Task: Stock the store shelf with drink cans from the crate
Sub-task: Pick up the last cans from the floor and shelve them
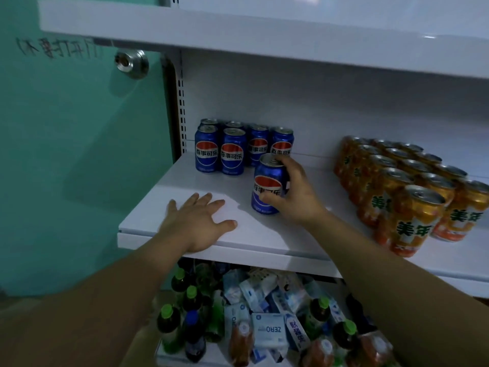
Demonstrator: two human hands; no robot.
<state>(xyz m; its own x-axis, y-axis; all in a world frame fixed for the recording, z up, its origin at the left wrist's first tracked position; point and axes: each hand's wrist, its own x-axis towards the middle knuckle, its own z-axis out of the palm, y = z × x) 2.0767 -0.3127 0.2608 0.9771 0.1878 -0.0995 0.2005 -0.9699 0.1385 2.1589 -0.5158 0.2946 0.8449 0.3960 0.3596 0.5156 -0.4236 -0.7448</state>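
Observation:
My right hand (293,192) is wrapped around a blue cola can (267,181) that stands upright on the white shelf (185,176), just in front of a group of several matching blue cans (232,151) at the back left. My left hand (195,223) lies flat on the shelf near its front edge, fingers spread, holding nothing. On the right of the same shelf stand several orange cans (412,192) packed in rows.
A white upper shelf (264,41) overhangs close above. A green glass door with a round metal lock (132,63) is on the left. Below the shelf, a bin holds bottles with green caps (169,327) and blue-white cartons (270,332).

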